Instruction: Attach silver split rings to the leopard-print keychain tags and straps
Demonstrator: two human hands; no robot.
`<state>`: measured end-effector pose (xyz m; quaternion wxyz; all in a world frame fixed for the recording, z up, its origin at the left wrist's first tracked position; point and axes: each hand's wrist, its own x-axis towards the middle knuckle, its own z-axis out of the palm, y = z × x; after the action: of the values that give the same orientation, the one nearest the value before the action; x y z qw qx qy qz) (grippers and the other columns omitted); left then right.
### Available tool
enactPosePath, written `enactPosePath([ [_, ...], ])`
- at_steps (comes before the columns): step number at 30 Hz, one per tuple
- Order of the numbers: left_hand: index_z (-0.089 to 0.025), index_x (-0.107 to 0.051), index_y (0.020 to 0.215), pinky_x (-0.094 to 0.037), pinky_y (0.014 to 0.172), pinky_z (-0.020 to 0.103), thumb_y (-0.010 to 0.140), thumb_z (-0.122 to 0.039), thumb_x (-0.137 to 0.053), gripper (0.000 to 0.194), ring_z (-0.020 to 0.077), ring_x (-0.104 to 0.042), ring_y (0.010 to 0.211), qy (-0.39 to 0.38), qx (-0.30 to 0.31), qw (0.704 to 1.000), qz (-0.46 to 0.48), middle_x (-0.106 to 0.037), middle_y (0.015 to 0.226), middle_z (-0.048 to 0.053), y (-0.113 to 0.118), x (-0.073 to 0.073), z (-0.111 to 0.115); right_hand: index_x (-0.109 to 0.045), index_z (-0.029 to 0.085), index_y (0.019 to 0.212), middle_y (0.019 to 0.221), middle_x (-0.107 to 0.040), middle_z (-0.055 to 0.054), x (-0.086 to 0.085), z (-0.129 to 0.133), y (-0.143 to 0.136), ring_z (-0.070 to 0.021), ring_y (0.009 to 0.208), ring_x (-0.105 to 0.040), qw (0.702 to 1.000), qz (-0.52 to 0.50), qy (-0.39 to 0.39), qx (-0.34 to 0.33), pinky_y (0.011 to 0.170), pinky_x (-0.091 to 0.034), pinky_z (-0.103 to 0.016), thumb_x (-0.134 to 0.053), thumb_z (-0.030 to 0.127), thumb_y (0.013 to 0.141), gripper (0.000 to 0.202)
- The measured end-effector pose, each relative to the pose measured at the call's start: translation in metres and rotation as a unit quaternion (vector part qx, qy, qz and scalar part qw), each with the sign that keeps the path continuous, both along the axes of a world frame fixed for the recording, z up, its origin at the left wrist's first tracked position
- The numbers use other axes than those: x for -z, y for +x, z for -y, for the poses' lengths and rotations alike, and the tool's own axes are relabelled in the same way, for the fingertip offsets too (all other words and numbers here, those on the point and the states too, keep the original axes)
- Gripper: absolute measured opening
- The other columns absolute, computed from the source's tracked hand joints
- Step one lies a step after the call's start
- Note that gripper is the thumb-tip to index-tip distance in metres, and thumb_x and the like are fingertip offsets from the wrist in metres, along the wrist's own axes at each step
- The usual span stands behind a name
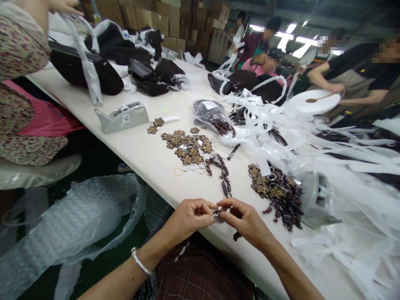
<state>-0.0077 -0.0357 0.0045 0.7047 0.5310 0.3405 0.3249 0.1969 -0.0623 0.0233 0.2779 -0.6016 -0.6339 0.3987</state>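
At the table's front edge my left hand (pixel 196 214) and my right hand (pixel 242 216) meet fingertip to fingertip. Both pinch a small silver metal piece (pixel 217 216), mostly covered by the fingers, so its exact kind is unclear. A dark strap end (pixel 237 236) hangs below my right hand. Just beyond the fingers lies a string of brown beads (pixel 224 171) with dark tabs. Farther off is a pile of leopard-print flower charms (pixel 187 152) with loose metal rings (pixel 193 167). To the right lies a heap of finished-looking flower-and-bead charms (pixel 276 191).
Tape dispensers (pixel 125 118) (pixel 315 200) stand left and right. A plastic bag of beads (pixel 209 112), white strips (pixel 328 146) and dark handbags (pixel 87 68) cover the table (pixel 162 175) farther back. Bubble wrap (pixel 78 216) lies low on the left. Co-workers stand around.
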Motion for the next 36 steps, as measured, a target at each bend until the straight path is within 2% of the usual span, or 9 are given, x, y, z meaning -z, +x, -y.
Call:
enactPosePath([
  [6, -0.013, -0.073, 0.083, -0.055, 0.066, 0.027, 0.079, -0.022, -0.066, 0.012, 0.0182, -0.069, 0.083, -0.021, 0.01, 0.999, 0.028, -0.063, 0.126, 0.015, 0.011, -0.002, -0.003, -0.075, 0.022, 0.083, 0.079, -0.072, -0.003, -0.02, 0.004, 0.018, -0.017, 0.068, -0.065, 0.996, 0.072, 0.052, -0.029, 0.057, -0.051, -0.026, -0.064, 0.035, 0.086, 0.017],
  [10, -0.019, -0.068, 0.11, -0.057, 0.062, 0.027, 0.079, -0.02, -0.064, 0.032, 0.0095, -0.066, 0.064, 0.005, -0.029, 1.0, -0.007, -0.052, 0.141, 0.013, 0.014, 0.005, -0.007, -0.074, 0.023, 0.088, 0.075, -0.072, -0.003, -0.041, 0.005, 0.067, -0.0172, 0.055, -0.064, 0.989, 0.138, 0.01, 0.06, 0.043, -0.047, -0.026, -0.064, 0.047, 0.084, 0.027],
  [14, -0.016, -0.069, 0.098, -0.055, 0.064, 0.026, 0.083, -0.022, -0.058, 0.02, 0.0132, -0.065, 0.069, 0.038, -0.068, 0.994, -0.072, -0.07, 0.106, 0.009, 0.003, 0.018, -0.014, -0.075, 0.026, 0.09, 0.081, -0.074, -0.004, -0.061, -0.003, 0.125, -0.0237, 0.068, -0.068, 0.931, 0.309, 0.081, 0.177, 0.061, -0.053, -0.035, -0.067, 0.051, 0.078, 0.029],
  [17, -0.016, -0.069, 0.098, -0.052, 0.068, 0.027, 0.085, -0.023, -0.055, 0.02, 0.0154, -0.064, 0.07, 0.084, -0.097, 0.981, -0.146, -0.069, 0.08, 0.003, -0.011, 0.025, -0.022, -0.074, 0.027, 0.091, 0.099, -0.074, -0.005, -0.064, -0.01, 0.138, -0.0263, 0.087, -0.069, 0.884, 0.379, 0.18, 0.206, 0.078, -0.051, -0.041, -0.064, 0.043, 0.083, 0.021],
  [19, -0.018, -0.07, 0.096, -0.05, 0.072, 0.028, 0.086, -0.022, -0.055, 0.019, 0.0165, -0.064, 0.076, 0.144, -0.122, 0.963, -0.194, -0.07, 0.084, 0.003, -0.02, 0.029, -0.029, -0.074, 0.026, 0.093, 0.1, -0.073, -0.006, -0.057, -0.012, 0.124, -0.0241, 0.088, -0.069, 0.9, 0.346, 0.207, 0.165, 0.081, -0.051, -0.039, -0.062, 0.039, 0.087, 0.019],
  [22, -0.019, -0.069, 0.094, -0.048, 0.081, 0.03, 0.088, -0.022, -0.053, 0.017, 0.0183, -0.063, 0.088, 0.231, -0.166, 0.922, -0.264, -0.069, 0.098, 0.005, -0.036, 0.035, -0.044, -0.073, 0.026, 0.097, 0.1, -0.073, -0.006, -0.029, -0.012, 0.084, -0.0217, 0.091, -0.067, 0.942, 0.262, 0.211, -0.004, 0.083, -0.053, -0.036, -0.06, 0.031, 0.09, 0.016],
  [27, -0.02, -0.067, 0.098, -0.049, 0.085, 0.033, 0.089, -0.02, -0.051, 0.018, 0.0197, -0.064, 0.092, 0.297, -0.197, 0.867, -0.349, -0.067, 0.103, 0.006, -0.059, 0.045, -0.075, -0.07, 0.025, 0.104, 0.103, -0.071, -0.006, 0.02, -0.012, 0.025, -0.0215, 0.095, -0.062, 0.912, 0.274, 0.19, -0.239, 0.083, -0.05, -0.036, -0.052, 0.016, 0.093, 0.023],
  [32, -0.02, -0.066, 0.101, -0.05, 0.085, 0.032, 0.089, -0.017, -0.051, 0.02, 0.0205, -0.064, 0.094, 0.335, -0.183, 0.822, -0.423, -0.066, 0.105, 0.006, -0.066, 0.045, -0.108, -0.068, 0.022, 0.088, 0.085, -0.067, -0.006, 0.034, -0.014, 0.016, -0.0198, 0.082, -0.057, 0.891, 0.324, 0.179, -0.262, 0.074, -0.044, -0.032, -0.047, 0.012, 0.093, 0.023],
  [36, -0.019, -0.065, 0.105, -0.047, 0.09, 0.035, 0.09, -0.017, -0.051, 0.02, 0.0225, -0.061, 0.099, 0.365, -0.179, 0.785, -0.467, -0.065, 0.108, 0.008, -0.061, 0.043, -0.131, -0.064, 0.02, 0.084, 0.084, -0.064, -0.005, 0.041, -0.016, 0.017, -0.0203, 0.08, -0.055, 0.899, 0.334, 0.194, -0.206, 0.076, -0.041, -0.035, -0.055, 0.015, 0.087, 0.011],
])
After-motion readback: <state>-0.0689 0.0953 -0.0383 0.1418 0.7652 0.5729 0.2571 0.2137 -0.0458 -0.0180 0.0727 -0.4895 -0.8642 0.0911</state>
